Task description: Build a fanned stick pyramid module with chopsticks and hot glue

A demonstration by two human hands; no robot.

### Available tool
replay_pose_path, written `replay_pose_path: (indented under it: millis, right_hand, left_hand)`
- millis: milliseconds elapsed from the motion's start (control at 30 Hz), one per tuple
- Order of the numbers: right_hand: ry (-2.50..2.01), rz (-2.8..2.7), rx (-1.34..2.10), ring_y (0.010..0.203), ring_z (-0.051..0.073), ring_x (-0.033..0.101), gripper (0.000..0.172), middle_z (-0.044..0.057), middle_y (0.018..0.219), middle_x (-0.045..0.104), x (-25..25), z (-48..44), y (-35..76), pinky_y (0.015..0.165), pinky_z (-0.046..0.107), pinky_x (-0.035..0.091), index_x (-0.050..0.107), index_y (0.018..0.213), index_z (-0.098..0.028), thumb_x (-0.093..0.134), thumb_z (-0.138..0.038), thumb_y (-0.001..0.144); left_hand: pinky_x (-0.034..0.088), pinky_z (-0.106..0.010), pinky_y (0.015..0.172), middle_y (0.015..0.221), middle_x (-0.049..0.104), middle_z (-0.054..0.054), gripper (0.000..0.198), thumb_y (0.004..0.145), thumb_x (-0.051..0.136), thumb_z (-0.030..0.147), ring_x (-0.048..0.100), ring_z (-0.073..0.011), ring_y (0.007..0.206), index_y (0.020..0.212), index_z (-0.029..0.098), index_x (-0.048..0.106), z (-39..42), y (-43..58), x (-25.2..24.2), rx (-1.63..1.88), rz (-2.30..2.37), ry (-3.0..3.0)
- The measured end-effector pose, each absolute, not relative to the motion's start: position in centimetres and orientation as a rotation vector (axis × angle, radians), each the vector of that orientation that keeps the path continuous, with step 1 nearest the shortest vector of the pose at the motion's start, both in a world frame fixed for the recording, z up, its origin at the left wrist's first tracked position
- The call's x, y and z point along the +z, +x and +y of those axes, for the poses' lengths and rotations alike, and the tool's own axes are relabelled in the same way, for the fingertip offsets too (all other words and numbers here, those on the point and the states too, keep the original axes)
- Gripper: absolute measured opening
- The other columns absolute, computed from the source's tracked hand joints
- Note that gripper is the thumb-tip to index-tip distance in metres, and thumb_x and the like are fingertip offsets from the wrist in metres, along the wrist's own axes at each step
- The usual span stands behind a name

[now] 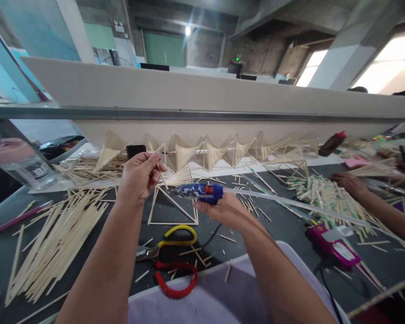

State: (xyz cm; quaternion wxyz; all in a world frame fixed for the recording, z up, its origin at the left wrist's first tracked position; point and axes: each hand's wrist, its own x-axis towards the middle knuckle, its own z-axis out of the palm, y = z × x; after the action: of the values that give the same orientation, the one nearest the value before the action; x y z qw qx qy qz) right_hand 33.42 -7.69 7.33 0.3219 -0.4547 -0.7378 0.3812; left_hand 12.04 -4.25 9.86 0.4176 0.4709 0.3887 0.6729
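Pinched in my left hand (140, 175) is a thin wooden stick (163, 179), its lower end close to the nozzle of a blue glue gun (202, 192). My right hand (227, 211) is wrapped round the glue gun, which points left. A long translucent glue stick (276, 200) runs out of its back toward the right. Below both hands, a frame of wooden sticks (172, 222) with a diagonal stick lies on the dark table. Scissors (178, 265) with one yellow and one red handle lie nearer to me.
Loose sticks (59, 243) lie at left, beside a pink-lidded bottle (27, 157). Fan-shaped stick models (216, 153) line the back under a white panel (189, 92). On the right are a stick pile (324, 198), a magenta glue gun (335, 247) and another person's hand (351, 185).
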Motion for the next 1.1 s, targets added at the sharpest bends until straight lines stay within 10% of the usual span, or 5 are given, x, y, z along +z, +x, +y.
replay_pose_path:
  millis: [1100]
  right_hand:
    - [-1.262,-0.867,1.758,0.041,0.006,0.046,0.033,0.0,0.057,0.058,0.5,1.7,39.9,0.044,0.02,0.048,0.053,0.071,-0.015,0.058,-0.046,0.08]
  left_hand:
    - [0.028,-0.01,0.026,0.054,0.064,0.002,0.004,0.074,0.061,0.014,0.038,-0.001,0.029,0.075,0.01,0.063,-4.6,12.6,11.1,1.566,1.056,1.2]
